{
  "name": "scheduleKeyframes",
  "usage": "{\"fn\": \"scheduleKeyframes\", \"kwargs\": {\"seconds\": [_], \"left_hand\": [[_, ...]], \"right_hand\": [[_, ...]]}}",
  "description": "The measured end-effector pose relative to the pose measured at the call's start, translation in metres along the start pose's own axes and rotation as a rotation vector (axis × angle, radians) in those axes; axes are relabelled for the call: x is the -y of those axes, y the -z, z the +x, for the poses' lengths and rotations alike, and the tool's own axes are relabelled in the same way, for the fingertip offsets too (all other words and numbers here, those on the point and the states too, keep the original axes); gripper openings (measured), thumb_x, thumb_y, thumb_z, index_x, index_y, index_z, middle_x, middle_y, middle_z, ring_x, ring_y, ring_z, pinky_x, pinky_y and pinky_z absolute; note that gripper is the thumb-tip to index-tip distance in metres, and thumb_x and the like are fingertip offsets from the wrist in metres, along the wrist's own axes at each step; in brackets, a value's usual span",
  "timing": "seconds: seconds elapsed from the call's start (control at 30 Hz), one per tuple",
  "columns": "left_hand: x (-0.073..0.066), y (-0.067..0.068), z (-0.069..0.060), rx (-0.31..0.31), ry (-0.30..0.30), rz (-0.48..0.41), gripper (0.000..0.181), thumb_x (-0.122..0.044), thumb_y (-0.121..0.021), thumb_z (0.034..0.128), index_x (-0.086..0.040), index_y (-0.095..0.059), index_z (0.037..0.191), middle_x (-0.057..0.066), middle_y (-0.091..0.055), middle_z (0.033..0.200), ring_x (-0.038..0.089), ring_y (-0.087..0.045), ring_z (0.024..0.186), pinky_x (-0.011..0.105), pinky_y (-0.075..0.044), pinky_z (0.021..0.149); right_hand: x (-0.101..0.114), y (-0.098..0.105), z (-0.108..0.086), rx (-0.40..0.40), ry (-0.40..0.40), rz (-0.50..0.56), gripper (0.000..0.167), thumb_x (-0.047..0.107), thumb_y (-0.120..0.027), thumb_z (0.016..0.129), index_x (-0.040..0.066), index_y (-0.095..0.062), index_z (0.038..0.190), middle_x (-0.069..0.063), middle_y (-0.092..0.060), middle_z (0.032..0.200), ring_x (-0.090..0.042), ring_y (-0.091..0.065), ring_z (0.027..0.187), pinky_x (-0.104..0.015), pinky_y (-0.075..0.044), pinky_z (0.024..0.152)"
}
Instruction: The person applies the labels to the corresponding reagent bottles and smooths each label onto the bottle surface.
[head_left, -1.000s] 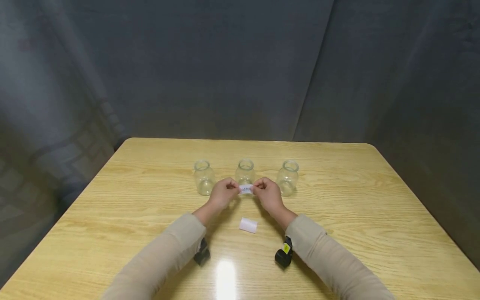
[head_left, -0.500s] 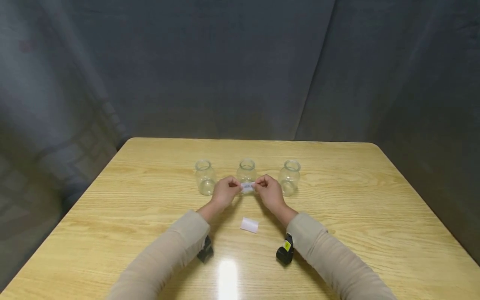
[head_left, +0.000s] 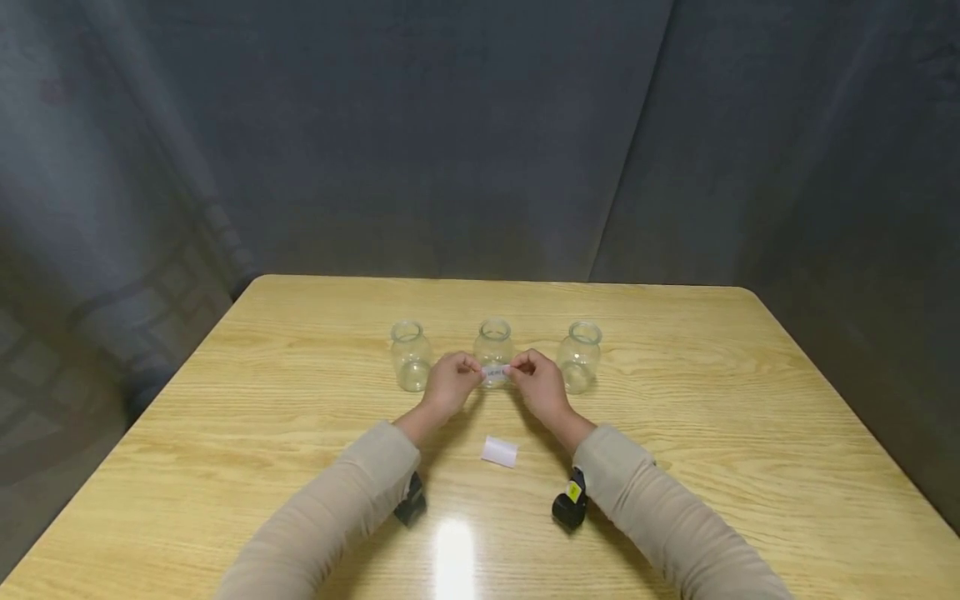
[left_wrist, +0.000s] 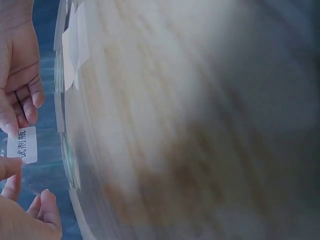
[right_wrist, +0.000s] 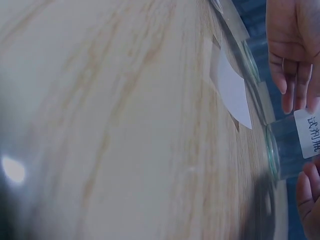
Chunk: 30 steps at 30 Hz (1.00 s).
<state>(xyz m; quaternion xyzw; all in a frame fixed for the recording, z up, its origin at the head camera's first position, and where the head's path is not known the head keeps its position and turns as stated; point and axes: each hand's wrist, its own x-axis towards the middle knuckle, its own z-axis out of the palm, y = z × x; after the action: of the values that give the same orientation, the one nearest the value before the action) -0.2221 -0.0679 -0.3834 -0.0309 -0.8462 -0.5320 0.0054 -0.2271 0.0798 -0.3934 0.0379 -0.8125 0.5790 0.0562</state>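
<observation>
A small white label with dark handwritten characters (head_left: pixel 495 372) is stretched between both hands, in front of the middle glass jar (head_left: pixel 494 342). My left hand (head_left: pixel 448 386) pinches its left end between thumb and finger; my right hand (head_left: pixel 540 387) pinches the right end. The wrist views show the writing on the label (left_wrist: pixel 23 146) (right_wrist: pixel 308 132) facing outward, with the jar behind it. Whether the label touches the glass all along cannot be told. The jar's lower part is partly hidden by the label and fingertips.
One glass jar (head_left: pixel 411 358) stands to the left and another (head_left: pixel 579 358) to the right, each near a hand. A curled white paper piece (head_left: pixel 499 451) lies on the wooden table (head_left: pixel 712 433) between the forearms. A dark curtain (head_left: pixel 450 150) hangs behind the table.
Compared with a second ago, both hands have moved slightly forward with the label, which now sits closer against the middle jar. The last half second shows hardly any movement.
</observation>
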Motion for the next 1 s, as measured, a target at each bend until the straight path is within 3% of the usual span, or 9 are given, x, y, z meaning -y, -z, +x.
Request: {"fn": "scheduleKeyframes", "kwargs": {"seconds": [0.17, 0.33, 0.6, 0.7, 0.83, 1.0], "left_hand": [[0.000, -0.001, 0.000, 0.003, 0.003, -0.007, 0.006, -0.007, -0.059, 0.0800, -0.001, -0.057, 0.081, 0.015, -0.048, 0.115, 0.026, -0.051, 0.092, 0.029, -0.047, 0.070], [0.001, -0.003, 0.002, -0.006, 0.012, -0.005, 0.006, -0.007, -0.060, 0.0791, -0.002, -0.057, 0.080, 0.013, -0.049, 0.116, 0.025, -0.052, 0.092, 0.028, -0.047, 0.070], [0.001, -0.003, 0.006, -0.056, 0.008, 0.008, 0.004, -0.005, -0.061, 0.0773, -0.002, -0.061, 0.080, 0.012, -0.057, 0.108, 0.023, -0.054, 0.094, 0.027, -0.046, 0.076], [0.001, -0.003, 0.006, -0.062, 0.020, 0.014, 0.004, -0.006, -0.062, 0.0771, -0.003, -0.062, 0.080, 0.012, -0.058, 0.107, 0.023, -0.055, 0.093, 0.027, -0.046, 0.075], [0.003, -0.002, 0.007, -0.059, 0.036, -0.013, 0.009, -0.006, -0.064, 0.0755, -0.003, -0.059, 0.082, 0.010, -0.059, 0.100, 0.022, -0.054, 0.088, 0.027, -0.046, 0.073], [0.003, 0.003, 0.009, -0.028, 0.042, -0.074, 0.032, -0.007, -0.067, 0.0725, 0.000, -0.051, 0.098, 0.012, -0.055, 0.098, 0.024, -0.053, 0.091, 0.029, -0.046, 0.076]], "right_hand": [[-0.001, 0.000, 0.000, -0.019, 0.045, -0.045, 0.010, 0.005, -0.062, 0.078, -0.002, -0.055, 0.080, -0.011, -0.054, 0.086, -0.020, -0.052, 0.077, -0.024, -0.045, 0.062], [-0.001, 0.000, 0.000, -0.025, 0.047, -0.019, 0.009, 0.003, -0.062, 0.077, -0.002, -0.055, 0.079, -0.019, -0.056, 0.102, -0.026, -0.056, 0.089, -0.028, -0.048, 0.068], [0.001, 0.001, 0.002, -0.042, 0.080, -0.073, 0.012, 0.003, -0.065, 0.075, -0.002, -0.054, 0.077, -0.018, -0.059, 0.099, -0.026, -0.057, 0.087, -0.028, -0.049, 0.067], [0.000, 0.001, 0.003, -0.031, 0.082, -0.083, 0.017, 0.003, -0.065, 0.074, -0.002, -0.053, 0.085, -0.017, -0.059, 0.095, -0.026, -0.056, 0.087, -0.030, -0.048, 0.071], [0.000, 0.002, 0.006, 0.013, 0.056, -0.044, 0.036, 0.002, -0.065, 0.074, -0.005, -0.048, 0.106, -0.018, -0.056, 0.098, -0.027, -0.054, 0.090, -0.030, -0.046, 0.076], [0.000, 0.003, 0.012, 0.056, 0.071, -0.072, 0.047, 0.001, -0.066, 0.073, -0.006, -0.048, 0.115, -0.019, -0.057, 0.098, -0.027, -0.054, 0.089, -0.030, -0.046, 0.076]]}}
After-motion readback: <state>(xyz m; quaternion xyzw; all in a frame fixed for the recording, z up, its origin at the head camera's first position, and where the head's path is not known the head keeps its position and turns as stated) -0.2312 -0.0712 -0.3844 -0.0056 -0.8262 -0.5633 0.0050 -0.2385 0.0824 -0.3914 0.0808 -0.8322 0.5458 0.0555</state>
